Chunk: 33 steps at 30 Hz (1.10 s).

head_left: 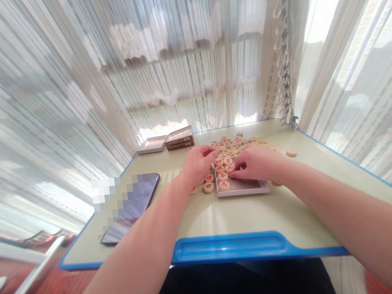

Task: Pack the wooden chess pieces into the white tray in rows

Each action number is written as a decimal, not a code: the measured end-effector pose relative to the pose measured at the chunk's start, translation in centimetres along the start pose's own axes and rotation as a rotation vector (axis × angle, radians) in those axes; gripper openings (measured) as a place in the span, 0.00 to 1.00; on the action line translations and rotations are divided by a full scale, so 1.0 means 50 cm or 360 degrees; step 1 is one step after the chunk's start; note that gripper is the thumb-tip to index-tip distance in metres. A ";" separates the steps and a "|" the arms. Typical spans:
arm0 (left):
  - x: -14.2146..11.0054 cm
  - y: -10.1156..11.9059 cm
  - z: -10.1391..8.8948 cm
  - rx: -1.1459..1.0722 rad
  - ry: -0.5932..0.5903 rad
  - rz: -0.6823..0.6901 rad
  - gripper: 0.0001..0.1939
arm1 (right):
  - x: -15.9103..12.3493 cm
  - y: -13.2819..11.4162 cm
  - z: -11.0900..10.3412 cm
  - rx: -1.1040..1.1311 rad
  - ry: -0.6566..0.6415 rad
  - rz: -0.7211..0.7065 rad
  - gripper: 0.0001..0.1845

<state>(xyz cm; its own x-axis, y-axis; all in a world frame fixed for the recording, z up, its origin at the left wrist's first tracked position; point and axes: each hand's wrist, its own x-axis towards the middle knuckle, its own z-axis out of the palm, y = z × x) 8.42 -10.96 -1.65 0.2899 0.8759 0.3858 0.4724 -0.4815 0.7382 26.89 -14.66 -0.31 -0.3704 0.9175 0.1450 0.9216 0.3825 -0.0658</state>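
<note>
A shallow grey tray (247,188) lies in the middle of a pale green desk (233,216) with a blue rim. A column of round wooden chess pieces with red characters (222,176) lies along the tray's left side. My right hand (255,163) rests over the tray, its fingers curled and pinched on a piece at the column. My left hand (199,162) hovers just left of the tray, fingers closed round a piece I can barely see. More loose wooden pieces (229,144) are scattered behind the tray and beside it (208,187).
A dark phone (132,207) lies at the desk's left. A white box lid (152,144) and a brown box (179,138) stand at the back left. One stray piece (291,152) lies at the right. Sheer curtains surround the desk.
</note>
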 end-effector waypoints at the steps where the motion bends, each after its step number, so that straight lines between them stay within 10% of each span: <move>1: 0.000 0.000 0.000 0.0001 -0.0008 -0.0003 0.16 | 0.000 0.000 0.000 -0.0004 0.0004 0.0007 0.19; 33: -0.001 0.012 -0.001 0.0203 -0.0005 0.0062 0.14 | 0.004 0.016 0.000 0.0005 0.0033 -0.0060 0.15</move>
<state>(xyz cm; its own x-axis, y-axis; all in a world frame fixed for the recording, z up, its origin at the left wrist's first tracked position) 8.66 -11.28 -1.20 0.3125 0.8564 0.4109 0.5626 -0.5154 0.6464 27.57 -14.18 -0.35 -0.4021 0.9000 0.1680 0.9068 0.4169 -0.0632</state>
